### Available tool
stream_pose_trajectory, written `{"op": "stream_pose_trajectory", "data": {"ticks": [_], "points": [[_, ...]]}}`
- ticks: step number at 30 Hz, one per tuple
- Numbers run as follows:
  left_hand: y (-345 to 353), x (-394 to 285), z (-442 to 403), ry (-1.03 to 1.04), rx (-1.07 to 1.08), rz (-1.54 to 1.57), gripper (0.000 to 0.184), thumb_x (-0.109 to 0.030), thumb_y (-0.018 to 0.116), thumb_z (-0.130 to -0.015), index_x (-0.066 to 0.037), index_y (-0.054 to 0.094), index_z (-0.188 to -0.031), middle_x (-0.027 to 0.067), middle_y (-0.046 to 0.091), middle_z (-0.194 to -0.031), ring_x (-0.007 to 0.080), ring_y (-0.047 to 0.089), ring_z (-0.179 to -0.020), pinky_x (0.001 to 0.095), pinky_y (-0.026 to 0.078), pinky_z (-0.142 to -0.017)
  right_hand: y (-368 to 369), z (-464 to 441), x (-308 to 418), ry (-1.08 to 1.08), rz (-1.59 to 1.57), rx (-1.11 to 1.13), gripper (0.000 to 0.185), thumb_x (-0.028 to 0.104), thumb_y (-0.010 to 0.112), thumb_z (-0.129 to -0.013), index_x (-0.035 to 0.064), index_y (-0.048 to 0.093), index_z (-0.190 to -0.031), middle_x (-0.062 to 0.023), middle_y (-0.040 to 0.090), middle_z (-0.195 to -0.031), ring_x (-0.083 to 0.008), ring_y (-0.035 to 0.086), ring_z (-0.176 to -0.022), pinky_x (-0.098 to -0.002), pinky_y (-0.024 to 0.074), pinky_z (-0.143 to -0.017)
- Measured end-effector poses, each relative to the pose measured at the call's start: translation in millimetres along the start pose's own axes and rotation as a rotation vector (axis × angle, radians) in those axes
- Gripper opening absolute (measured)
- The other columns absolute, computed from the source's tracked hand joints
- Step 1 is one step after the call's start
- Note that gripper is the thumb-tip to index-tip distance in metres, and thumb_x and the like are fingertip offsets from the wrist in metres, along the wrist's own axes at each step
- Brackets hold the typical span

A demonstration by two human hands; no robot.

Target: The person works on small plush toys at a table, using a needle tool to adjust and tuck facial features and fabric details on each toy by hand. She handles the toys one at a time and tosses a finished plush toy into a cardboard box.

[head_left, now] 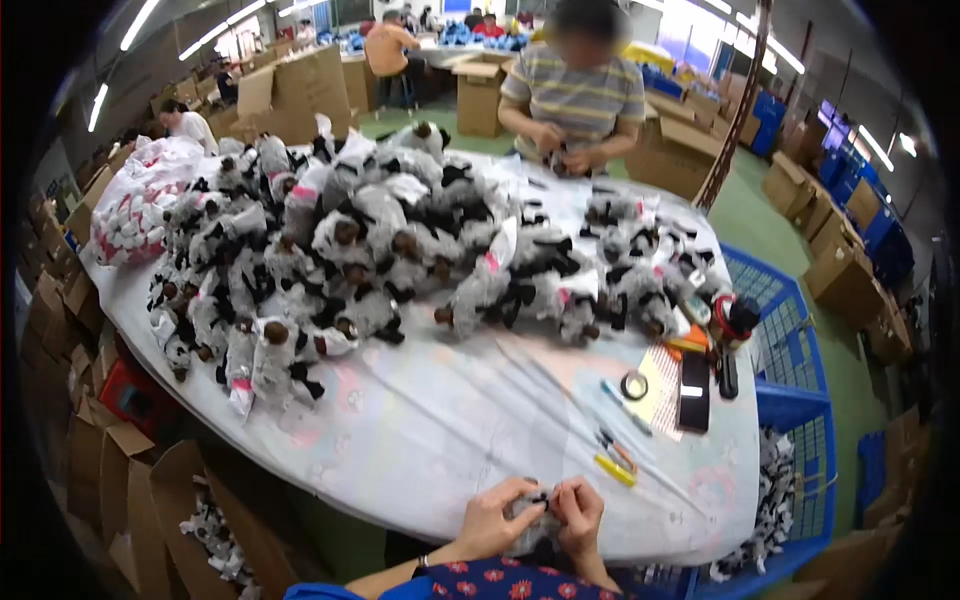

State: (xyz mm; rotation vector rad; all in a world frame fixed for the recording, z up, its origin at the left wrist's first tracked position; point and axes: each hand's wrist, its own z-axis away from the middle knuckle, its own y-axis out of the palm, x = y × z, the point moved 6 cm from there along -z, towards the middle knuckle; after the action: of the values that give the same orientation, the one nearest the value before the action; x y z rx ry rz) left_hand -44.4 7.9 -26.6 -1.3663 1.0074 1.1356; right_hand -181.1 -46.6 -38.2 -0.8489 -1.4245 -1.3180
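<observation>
Two hands on one small grey-and-black plush toy [533, 518], at the near table edge. Left hand [498, 517] cups it, right hand [579, 508] pinches its top; exact fingertip gap: can't tell. Big plush pile [380, 215] blocks most of the table's [430, 430] far side. Right of the hands: yellow cutter [615, 470], black tape roll [634, 385], black phone [693, 392]. Blue crates [812, 415] hug the right edge. Co-worker [575, 95] stands opposite.

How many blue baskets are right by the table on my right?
2: the near basket, at the table's near right corner with grey-and-black toys inside, and the far basket, just beyond it. Others may be hidden under the tabletop.
</observation>
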Motion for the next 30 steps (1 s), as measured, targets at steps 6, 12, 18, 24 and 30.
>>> {"op": "stream_pose_trajectory", "data": {"ticks": [6, 12, 18, 24, 30], "points": [[-5, -9, -38, 0.076, -0.002, -0.022, 0.021, -0.014, 0.070, -0.084, -0.004, 0.068, -0.102, 0.0050, 0.069, -0.100, 0.0207, 0.064, -0.084, 0.0270, 0.050, -0.076, -2, -11, 3, -0.040, 0.004, 0.023, 0.015, 0.008, 0.051, -0.098, 0.0014, 0.059, -0.087, -0.0008, 0.053, -0.071, -0.0082, 0.040, -0.060, -0.0197, 0.0328, -0.056], [-4, -5, -26, 0.047, 0.004, -0.014, 0.021, -0.011, 0.069, -0.083, -0.003, 0.067, -0.103, 0.0061, 0.068, -0.100, 0.0213, 0.064, -0.083, 0.0273, 0.050, -0.076, -1, -5, -5, -0.013, -0.035, 0.042, 0.014, 0.009, 0.053, -0.098, 0.0013, 0.059, -0.088, -0.0004, 0.053, -0.071, -0.0076, 0.040, -0.061, -0.0195, 0.0333, -0.057], [-17, -17, -37, 0.062, -0.040, 0.027, 0.022, -0.007, 0.069, -0.083, 0.000, 0.066, -0.103, 0.0089, 0.067, -0.104, 0.0228, 0.062, -0.088, 0.0293, 0.049, -0.079, 5, -15, 3, 0.117, -0.027, 0.104, 0.016, 0.011, 0.052, -0.098, 0.0029, 0.060, -0.087, 0.0006, 0.056, -0.076, -0.0073, 0.040, -0.062, -0.0172, 0.0323, -0.058], [-28, -23, -35, 0.057, -0.095, 0.091, 0.023, -0.004, 0.068, -0.083, 0.001, 0.064, -0.105, 0.0091, 0.065, -0.104, 0.0212, 0.061, -0.090, 0.0285, 0.047, -0.082, 27, -13, 59, -0.103, 0.470, 0.251, 0.009, 0.006, 0.059, -0.092, 0.0033, 0.061, -0.083, 0.0005, 0.054, -0.064, -0.0081, 0.038, -0.050, -0.0218, 0.0288, -0.048], [-23, -29, -31, 0.082, -0.059, 0.095, 0.023, -0.002, 0.066, -0.084, 0.001, 0.064, -0.106, 0.0090, 0.063, -0.105, 0.0200, 0.059, -0.091, 0.0280, 0.046, -0.082, 35, -4, 85, -0.377, 0.955, 0.185, 0.005, 0.002, 0.065, -0.083, 0.0046, 0.062, -0.080, -0.0017, 0.056, -0.060, -0.0129, 0.041, -0.047, -0.0259, 0.0321, -0.047]]}}
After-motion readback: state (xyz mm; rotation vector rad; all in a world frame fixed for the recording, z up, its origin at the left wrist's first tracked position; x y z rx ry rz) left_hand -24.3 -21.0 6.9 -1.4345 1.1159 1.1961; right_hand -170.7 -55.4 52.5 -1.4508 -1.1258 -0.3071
